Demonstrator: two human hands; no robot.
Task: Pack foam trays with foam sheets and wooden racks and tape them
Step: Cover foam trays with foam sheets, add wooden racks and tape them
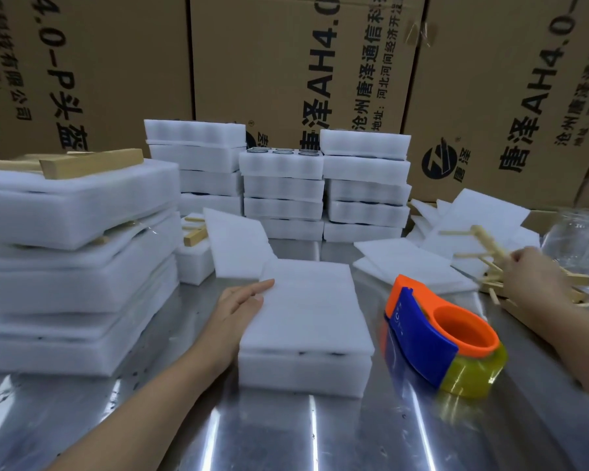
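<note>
The person's left hand (242, 307) lies flat with its fingers straight, pressed against the left edge of a foam sheet (306, 307). That sheet covers a foam tray (303, 372) standing on the shiny metal surface (286, 436) right in front of the person. The right hand (531, 277) is stretched out well apart from the left, at the right side. Its fingers are curled round a wooden rack (483, 244) whose pegs stick out to the left, though this part is blurred. The rack is held over a pile of wooden racks (582, 294) lying at the right edge.

Between the 2 hands, just right of the tray, sits an orange and blue tape dispenser (446, 338) with a yellowish roll of tape. Loose foam sheets (415, 263) lie scattered behind it, and another sheet (238, 246) leans behind the tray.

On the left stands a tall stack of closed foam trays (75, 283) with a wooden piece (92, 163) on top. Further back are 3 more stacks of foam trays (283, 195). The middle stack's top tray shows round glass rims. Clear glass jars (578, 239) stand at the far right. Large cardboard boxes (286, 62) with printed lettering form the wall behind everything.
</note>
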